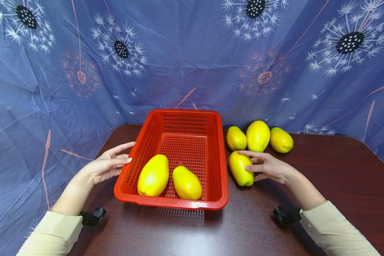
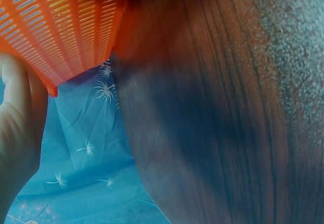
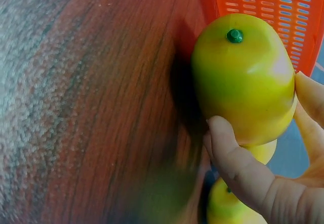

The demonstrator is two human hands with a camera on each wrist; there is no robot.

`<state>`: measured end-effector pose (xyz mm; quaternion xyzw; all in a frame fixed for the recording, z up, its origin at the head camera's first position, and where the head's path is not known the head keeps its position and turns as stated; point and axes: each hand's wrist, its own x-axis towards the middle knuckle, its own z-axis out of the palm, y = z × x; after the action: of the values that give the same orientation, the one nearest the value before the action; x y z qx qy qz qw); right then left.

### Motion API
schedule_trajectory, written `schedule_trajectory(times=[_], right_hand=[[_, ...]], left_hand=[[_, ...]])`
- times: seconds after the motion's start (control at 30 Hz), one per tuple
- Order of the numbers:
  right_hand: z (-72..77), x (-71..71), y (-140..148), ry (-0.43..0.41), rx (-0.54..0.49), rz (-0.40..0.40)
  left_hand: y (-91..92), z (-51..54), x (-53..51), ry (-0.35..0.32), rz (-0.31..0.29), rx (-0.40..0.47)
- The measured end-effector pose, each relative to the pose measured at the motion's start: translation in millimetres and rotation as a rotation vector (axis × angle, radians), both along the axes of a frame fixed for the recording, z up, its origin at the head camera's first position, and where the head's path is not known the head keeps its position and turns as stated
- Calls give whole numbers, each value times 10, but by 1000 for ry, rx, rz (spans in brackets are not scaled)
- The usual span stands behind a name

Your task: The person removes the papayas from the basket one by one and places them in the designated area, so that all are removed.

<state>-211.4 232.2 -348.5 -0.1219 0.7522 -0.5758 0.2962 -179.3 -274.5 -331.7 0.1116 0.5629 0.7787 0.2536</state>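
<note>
My right hand (image 1: 270,168) spans a yellow mango (image 1: 240,169) lying on the table just right of a red plastic basket (image 1: 223,160). In the right wrist view, the thumb and a finger touch opposite sides of this mango (image 3: 243,77), and its green stem end faces the camera. At the basket's left side, my left hand (image 1: 107,165) rests its extended fingertips against the rim. The left wrist view shows part of that hand (image 2: 20,118) beside the slotted basket wall (image 2: 76,27). Inside the basket lie a larger mango (image 1: 153,176) and a smaller mango (image 1: 187,183), near its front.
Behind the touched mango stand three more in a row: a left mango (image 1: 236,138), a middle mango (image 1: 258,136) and a right mango (image 1: 281,140). A dark brown wooden table (image 1: 332,170) carries everything. Blue dandelion-print cloth (image 1: 185,53) hangs along the back and left.
</note>
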Motion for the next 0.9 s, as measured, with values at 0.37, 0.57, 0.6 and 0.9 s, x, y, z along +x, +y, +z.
schedule_trajectory(times=[0.37,0.57,0.6,0.9], right_hand=[[19,-5,9,17,34,-21],[25,-12,10,27,36,-25],[28,-10,11,28,35,-25],[104,11,32,41,32,-44]], left_hand=[[0,-4,-3,-2,-1,7],[2,-7,-9,-3,4,4],[2,-9,-9,-4,4,4],[-1,-12,-8,3,-3,7]])
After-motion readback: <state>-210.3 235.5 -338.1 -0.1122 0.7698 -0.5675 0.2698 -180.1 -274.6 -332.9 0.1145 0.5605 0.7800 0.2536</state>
